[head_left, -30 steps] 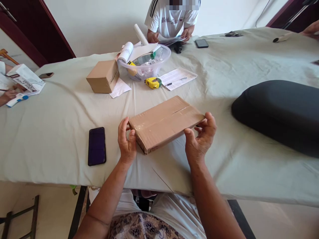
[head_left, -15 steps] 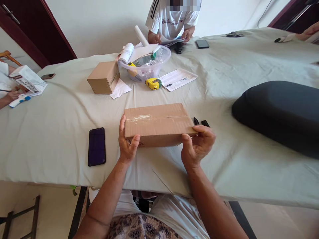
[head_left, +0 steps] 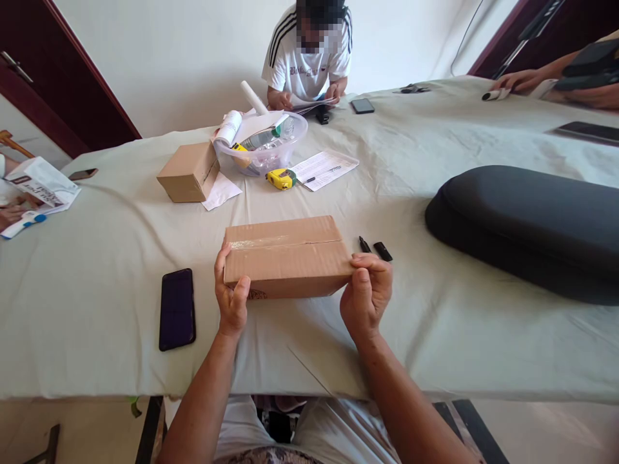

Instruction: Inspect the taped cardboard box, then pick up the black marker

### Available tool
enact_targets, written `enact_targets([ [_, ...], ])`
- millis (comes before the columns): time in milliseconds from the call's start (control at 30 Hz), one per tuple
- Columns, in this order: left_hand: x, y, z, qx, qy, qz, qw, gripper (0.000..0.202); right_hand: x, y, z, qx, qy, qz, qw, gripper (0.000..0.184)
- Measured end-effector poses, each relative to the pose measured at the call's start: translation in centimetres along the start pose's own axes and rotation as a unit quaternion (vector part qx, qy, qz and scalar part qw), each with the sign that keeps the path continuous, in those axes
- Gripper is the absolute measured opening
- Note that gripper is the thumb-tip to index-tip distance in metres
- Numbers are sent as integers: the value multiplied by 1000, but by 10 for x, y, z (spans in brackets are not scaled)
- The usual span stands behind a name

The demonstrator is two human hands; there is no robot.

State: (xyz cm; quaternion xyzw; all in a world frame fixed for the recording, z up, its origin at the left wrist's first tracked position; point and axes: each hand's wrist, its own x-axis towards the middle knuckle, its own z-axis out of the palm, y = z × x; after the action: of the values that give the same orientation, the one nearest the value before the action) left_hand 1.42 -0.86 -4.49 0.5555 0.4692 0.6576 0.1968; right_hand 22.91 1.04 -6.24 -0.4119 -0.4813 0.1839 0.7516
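A flat, taped cardboard box (head_left: 287,254) is held just above the cloth-covered table (head_left: 97,258), squarely in front of me. My left hand (head_left: 231,293) grips its left end, thumb on the near side. My right hand (head_left: 366,293) grips its right end, fingers curled over the corner. A black marker (head_left: 374,247) lies on the cloth just right of the box. A dark phone (head_left: 176,309) lies flat to the left of my left hand.
A large black cushion (head_left: 527,222) fills the right side. Further back stand a small cardboard box (head_left: 186,173), a clear bowl of items (head_left: 264,145), a yellow tape measure (head_left: 280,178) and a paper sheet (head_left: 325,169). A person (head_left: 307,61) sits at the far end; other people's hands show at left and right edges.
The box turned from a diagonal slant to square in front of me and came slightly nearer. Both hands shifted onto its ends. The marker beside it came into view.
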Motion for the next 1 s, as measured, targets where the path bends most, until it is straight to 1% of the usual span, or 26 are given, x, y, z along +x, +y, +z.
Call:
enact_targets([
  [133, 1, -1, 1, -31, -3, -24, 999, 63, -1, 3, 1, 34, -17, 80, 996, 30],
  [200, 1, -2, 1, -33, -7, -36, 999, 67, -1, 3, 2, 41, -21, 109, 993, 34],
  [267, 1, -3, 0, -28, -12, -42, 999, 68, 0, 2, 3, 43, -15, 120, 992, 36],
  [400, 2, -3, -2, -33, -19, -46, 998, 68, 1, -2, 6, 51, -18, 114, 992, 35],
  [433, 3, -3, -2, -31, -16, -42, 999, 67, 1, -2, 6, 52, -25, 115, 992, 35],
  [500, 3, -2, -1, -16, 7, -20, 1000, 65, 0, -3, 6, 57, -42, 118, 991, 34],
  [633, 3, 2, 1, 29, 69, 43, 996, 58, -2, -4, 5, 84, -74, 126, 986, 31],
  [700, 2, 3, 2, 70, 83, 71, 992, 51, -3, -5, 5, 94, -85, 124, 984, 32],
  [833, 1, 0, 0, 139, 66, 118, 981, 33, -2, -5, 5, 97, -84, 115, 985, 33],
  [933, 0, -5, -2, 143, 58, 127, 980, 31, -2, -3, 5, 84, -84, 118, 986, 35],
  [1000, 0, -7, -2, 145, 54, 125, 980, 35, -2, -2, 4, 82, -86, 121, 985, 35],
])
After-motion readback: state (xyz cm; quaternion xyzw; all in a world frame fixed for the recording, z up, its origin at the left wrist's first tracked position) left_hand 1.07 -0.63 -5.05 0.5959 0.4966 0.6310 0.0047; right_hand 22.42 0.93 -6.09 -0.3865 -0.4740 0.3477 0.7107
